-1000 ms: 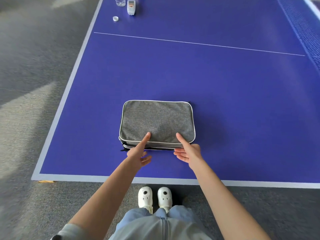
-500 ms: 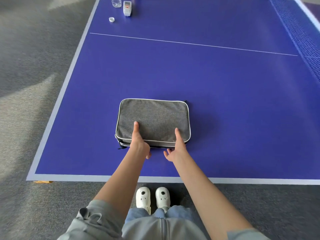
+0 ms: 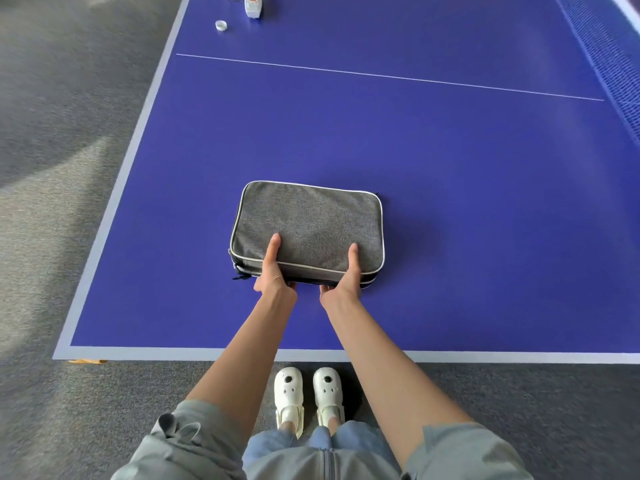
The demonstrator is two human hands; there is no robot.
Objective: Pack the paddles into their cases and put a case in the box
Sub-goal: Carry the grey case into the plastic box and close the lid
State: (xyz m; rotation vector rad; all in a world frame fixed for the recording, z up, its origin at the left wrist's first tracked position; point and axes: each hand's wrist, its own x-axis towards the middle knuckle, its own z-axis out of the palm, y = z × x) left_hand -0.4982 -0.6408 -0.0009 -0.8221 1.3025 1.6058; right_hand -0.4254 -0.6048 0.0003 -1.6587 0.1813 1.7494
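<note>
Flat on the near half of the blue table (image 3: 415,150), a little left of centre: grey case (image 3: 311,226) with white piping, lid down, contents hidden. Near edge gripped from both sides: left hand (image 3: 275,275) with thumb laid on top of the fabric and fingers tucked under the near edge; right hand (image 3: 341,280) likewise, thumb on top, fingers curled beneath. Zip state along that edge not clear enough to tell. At the far left corner of the table: a small white cap (image 3: 221,25) and, just right of it, the lower part of a white device (image 3: 252,6). Blue net (image 3: 609,57) along the far right. Grey carpet (image 3: 62,168) around the table; white clogs (image 3: 308,393) on it below the near edge.
</note>
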